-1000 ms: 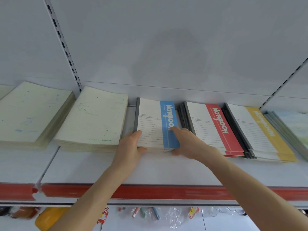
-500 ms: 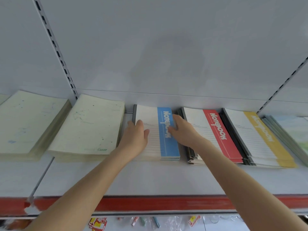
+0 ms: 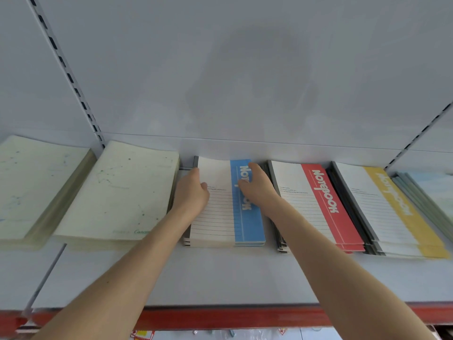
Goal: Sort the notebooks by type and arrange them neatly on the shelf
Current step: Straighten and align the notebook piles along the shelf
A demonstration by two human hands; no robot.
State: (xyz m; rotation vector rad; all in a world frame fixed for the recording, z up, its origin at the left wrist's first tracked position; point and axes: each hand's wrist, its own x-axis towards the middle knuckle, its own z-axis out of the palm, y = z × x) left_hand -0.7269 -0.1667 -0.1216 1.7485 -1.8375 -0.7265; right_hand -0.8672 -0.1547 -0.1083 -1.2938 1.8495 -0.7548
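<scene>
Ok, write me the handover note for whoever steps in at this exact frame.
Left hand: fingers straight against the left edge of the blue-striped white notebook stack, thumb on its cover.
Right hand: fingers straight along the stack's blue stripe, at the right edge.
Done: red-striped notebook stack and yellow-striped notebook stack lie to its right, a cream notebook stack to its left, all on the grey shelf.
Left: square the blue stack. The red stack's lower copies look fanned and probably need tidying.

2 bare forearms reach toward 12 o'clock; left hand [image 3: 192, 195] at 11, right hand [image 3: 257, 190] at 1, fingers extended, thumbs spread inward.
</scene>
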